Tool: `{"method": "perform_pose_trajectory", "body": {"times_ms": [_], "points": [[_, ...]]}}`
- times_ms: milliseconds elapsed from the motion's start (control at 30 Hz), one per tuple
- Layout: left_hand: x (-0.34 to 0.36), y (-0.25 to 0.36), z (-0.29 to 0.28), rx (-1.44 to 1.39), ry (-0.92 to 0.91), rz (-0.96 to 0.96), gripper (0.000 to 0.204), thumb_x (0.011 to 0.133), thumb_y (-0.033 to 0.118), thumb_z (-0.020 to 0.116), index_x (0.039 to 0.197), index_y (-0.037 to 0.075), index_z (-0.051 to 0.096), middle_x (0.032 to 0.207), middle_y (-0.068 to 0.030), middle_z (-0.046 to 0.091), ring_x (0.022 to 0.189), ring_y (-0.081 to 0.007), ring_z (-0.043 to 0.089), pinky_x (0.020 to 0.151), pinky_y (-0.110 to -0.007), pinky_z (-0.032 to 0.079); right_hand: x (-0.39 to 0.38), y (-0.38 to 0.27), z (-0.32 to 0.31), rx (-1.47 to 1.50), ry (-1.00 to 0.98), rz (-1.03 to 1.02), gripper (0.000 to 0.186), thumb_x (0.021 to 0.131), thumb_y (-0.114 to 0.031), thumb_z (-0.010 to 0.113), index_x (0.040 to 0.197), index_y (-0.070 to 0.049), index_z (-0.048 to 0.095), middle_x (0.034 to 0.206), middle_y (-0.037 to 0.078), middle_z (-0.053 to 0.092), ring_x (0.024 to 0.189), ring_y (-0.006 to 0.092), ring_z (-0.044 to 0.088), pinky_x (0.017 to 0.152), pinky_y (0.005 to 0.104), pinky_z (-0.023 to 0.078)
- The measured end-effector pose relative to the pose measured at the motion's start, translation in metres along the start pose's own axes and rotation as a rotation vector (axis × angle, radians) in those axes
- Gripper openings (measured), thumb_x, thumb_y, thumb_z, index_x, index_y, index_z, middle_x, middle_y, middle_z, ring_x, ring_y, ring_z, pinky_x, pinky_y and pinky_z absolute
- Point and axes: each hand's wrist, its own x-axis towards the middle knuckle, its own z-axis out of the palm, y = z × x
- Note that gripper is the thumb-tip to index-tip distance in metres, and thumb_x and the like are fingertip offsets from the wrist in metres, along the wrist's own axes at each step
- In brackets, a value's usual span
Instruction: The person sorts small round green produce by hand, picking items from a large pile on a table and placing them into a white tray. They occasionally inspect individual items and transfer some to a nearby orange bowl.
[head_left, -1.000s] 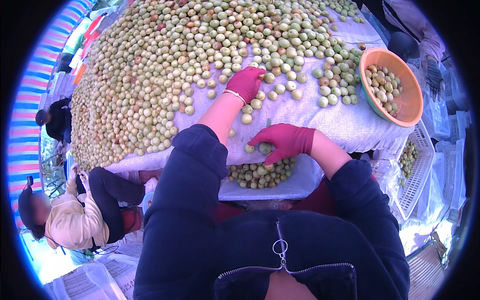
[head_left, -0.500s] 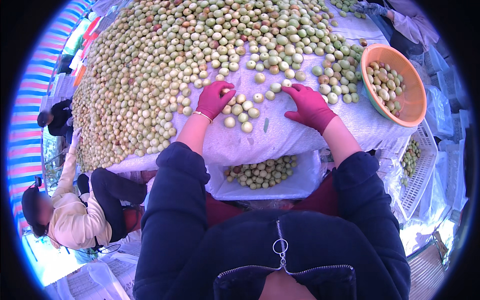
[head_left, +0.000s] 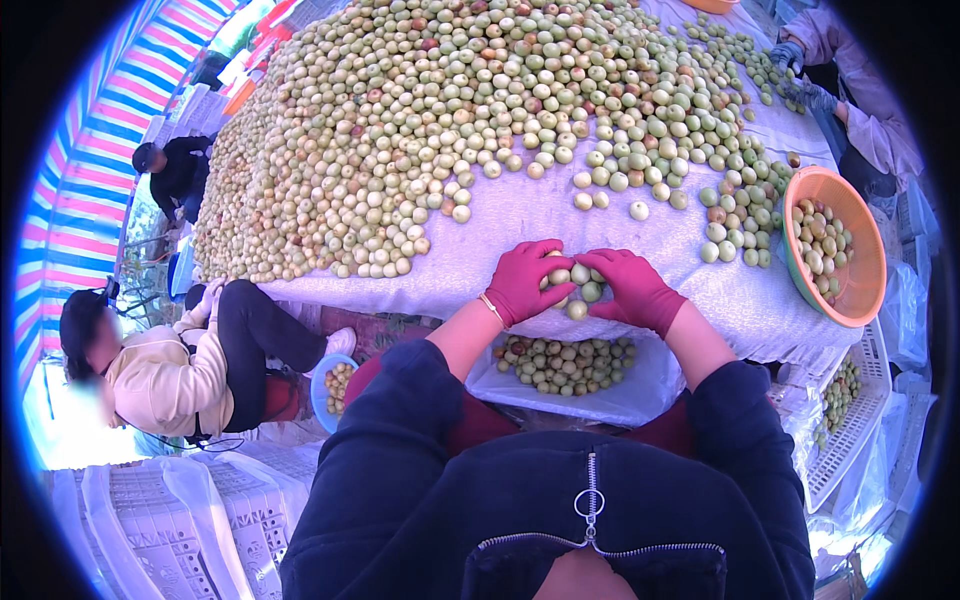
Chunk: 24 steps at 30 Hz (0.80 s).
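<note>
My left hand (head_left: 527, 282) and my right hand (head_left: 635, 290), both in red gloves, are cupped around a small cluster of green jujubes (head_left: 577, 309) at the near edge of the cloth-covered table (head_left: 480, 240). Their fingers curl in from both sides, pressing the fruit between them. Just below the edge, by my lap, a tub lined with white plastic (head_left: 655, 385) holds many more jujubes (head_left: 565, 368). Beyond my hands spreads a big heap of green jujubes (head_left: 400, 140), some with reddish patches.
An orange basket (head_left: 868, 270), partly filled with fruit, stands at the table's right edge. Below it is a white crate (head_left: 868, 430). One person (head_left: 160, 385) sits at left beside a blue basin (head_left: 320, 395); gloved hands (head_left: 800, 85) work at far right.
Both hands have drawn nearer to me and closer together, sweeping loose jujubes to the table's edge. The view has shifted, and a blue basin now shows by the seated person.
</note>
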Motion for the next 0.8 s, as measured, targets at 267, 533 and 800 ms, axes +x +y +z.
{"method": "perform_pose_trajectory", "body": {"times_ms": [267,533,800], "points": [[-0.031,0.014,-0.005,-0.117,-0.08,0.138,0.034,0.078,0.035,0.077,0.107,0.018,0.072,0.132,-0.0118,0.058,0.118,-0.036,0.056,0.097,-0.046,0.047,-0.01,-0.019,-0.002,0.239,-0.268,-0.079,0.071,0.07,-0.025,0.084,0.134,-0.011,0.057,0.13,0.017,0.059,0.12,0.0369,0.057,0.104,0.044,0.046],[-0.036,0.018,-0.019,-0.424,-0.316,0.159,0.029,0.089,0.026,0.072,0.115,0.013,0.07,0.137,-0.0131,0.058,0.13,-0.0337,0.052,0.109,-0.044,0.042,-0.016,-0.014,-0.016,0.549,-0.314,0.138,0.05,0.085,-0.025,0.076,0.129,-0.009,0.062,0.116,0.014,0.067,0.114,0.0273,0.063,0.097,0.039,0.051],[-0.007,-0.104,-0.073,-0.085,0.363,-0.172,0.052,0.087,0.031,0.075,0.129,0.006,0.059,0.135,-0.0198,0.057,0.131,-0.0353,0.05,0.11,-0.044,0.039,-0.008,0.031,-0.001,-0.066,0.318,0.028,0.036,0.084,-0.016,0.072,0.119,-0.009,0.066,0.124,0.014,0.064,0.112,0.0348,0.062,0.097,0.043,0.05]]}}
